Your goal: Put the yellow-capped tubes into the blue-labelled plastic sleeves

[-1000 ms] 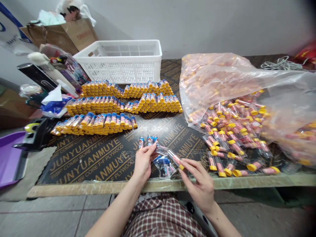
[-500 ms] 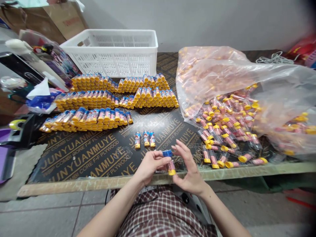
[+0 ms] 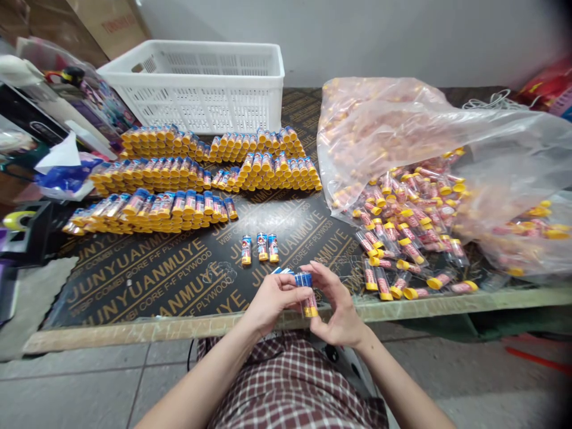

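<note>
A small clear tube (image 3: pixel 309 305) with pink contents, a yellow cap at the bottom and blue at its top stands near-upright between my hands, above the table's front edge. My left hand (image 3: pixel 273 299) pinches it from the left with thumb and fingers. Several blue-and-white strips (image 3: pixel 282 271), perhaps labels, poke out behind those fingers. Curved around the tube's right side is my right hand (image 3: pixel 336 307), its fingertips at the blue top and its thumb by the yellow cap. Just beyond stand or lie three labelled tubes (image 3: pixel 262 247) with blue tops.
Stacked rows of labelled tubes (image 3: pixel 179 208) lie at left and centre, before a white plastic basket (image 3: pixel 201 101). On the right, loose unlabelled tubes (image 3: pixel 406 232) spill from a large clear plastic bag (image 3: pixel 384 131). A tape dispenser (image 3: pixel 27 229) sits far left.
My right hand's fingers have closed in on the tube, reaching its blue top. Blue-and-white strips now show behind my left fingers. The view has shifted slightly.
</note>
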The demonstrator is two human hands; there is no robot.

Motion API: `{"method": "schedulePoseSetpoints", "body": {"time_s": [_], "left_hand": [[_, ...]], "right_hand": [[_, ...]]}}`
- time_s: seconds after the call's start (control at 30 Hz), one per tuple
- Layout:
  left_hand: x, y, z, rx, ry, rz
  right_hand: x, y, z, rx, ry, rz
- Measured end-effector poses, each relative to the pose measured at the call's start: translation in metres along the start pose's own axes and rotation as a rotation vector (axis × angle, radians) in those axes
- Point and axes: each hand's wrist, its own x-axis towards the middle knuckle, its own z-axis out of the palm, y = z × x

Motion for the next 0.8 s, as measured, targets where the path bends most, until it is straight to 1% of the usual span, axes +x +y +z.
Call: {"method": "schedulePoseSetpoints", "body": {"time_s": [0.1, 0.17, 0.2, 0.23, 0.27, 0.3, 0.33, 0.37, 0.4, 0.43, 0.5, 0.53, 0.6, 0.63, 0.67, 0.7, 0.73, 0.77, 0.8], "left_hand": [[0.000, 0.000, 0.002, -0.005, 0.005, 0.007], [0.001, 0.006, -0.004, 0.027, 0.044, 0.035], [0.002, 0.012, -0.010, 0.071, 0.089, 0.071], [0.003, 0.019, -0.019, 0.132, 0.163, 0.128], [0.005, 0.027, -0.031, 0.210, 0.266, 0.202], [0.007, 0.036, -0.044, 0.308, 0.384, 0.282], [0.009, 0.045, -0.059, 0.402, 0.529, 0.363], [0.012, 0.053, -0.074, 0.519, 0.655, 0.413], [0.015, 0.060, -0.087, 0.637, 0.745, 0.429], [0.017, 0.065, -0.099, 0.735, 0.797, 0.425], [0.022, 0.072, -0.114, 0.903, 0.812, 0.392], [0.023, 0.073, -0.117, 0.976, 0.813, 0.382], [0.022, 0.069, -0.111, 1.115, 0.856, 0.426], [0.020, 0.064, -0.104, 1.168, 0.878, 0.476], [0.018, 0.058, -0.095, 1.208, 0.866, 0.529], [0.017, 0.050, -0.084, 1.237, 0.816, 0.575], [0.015, 0.041, -0.074, 1.250, 0.706, 0.589], [0.015, 0.032, -0.064, 1.273, 0.555, 0.561], [0.015, 0.024, -0.055, 1.291, 0.451, 0.523]], "right_hand": [[0.003, -0.003, 0.000, 0.010, -0.016, -0.010], [0.006, -0.005, -0.005, -0.005, -0.050, -0.012], [0.008, -0.005, -0.010, -0.040, -0.045, -0.005], [0.009, -0.003, -0.017, -0.106, -0.010, 0.016], [0.010, 0.000, -0.025, -0.202, 0.058, 0.047], [0.010, 0.004, -0.035, -0.319, 0.149, 0.083], [0.009, 0.009, -0.045, -0.445, 0.244, 0.115], [0.008, 0.015, -0.056, -0.568, 0.326, 0.138], [0.006, 0.021, -0.066, -0.679, 0.382, 0.152], [0.002, 0.026, -0.075, -0.776, 0.410, 0.154], [-0.006, 0.033, -0.089, -0.938, 0.413, 0.153], [-0.010, 0.035, -0.093, -1.013, 0.402, 0.162], [-0.018, 0.037, -0.097, -1.149, 0.351, 0.191], [-0.022, 0.037, -0.096, -1.204, 0.314, 0.207], [-0.025, 0.038, -0.095, -1.247, 0.270, 0.222], [-0.027, 0.038, -0.094, -1.276, 0.223, 0.234], [-0.028, 0.039, -0.092, -1.293, 0.179, 0.243], [-0.030, 0.040, -0.090, -1.297, 0.146, 0.249], [-0.030, 0.042, -0.088, -1.290, 0.129, 0.252]]}}
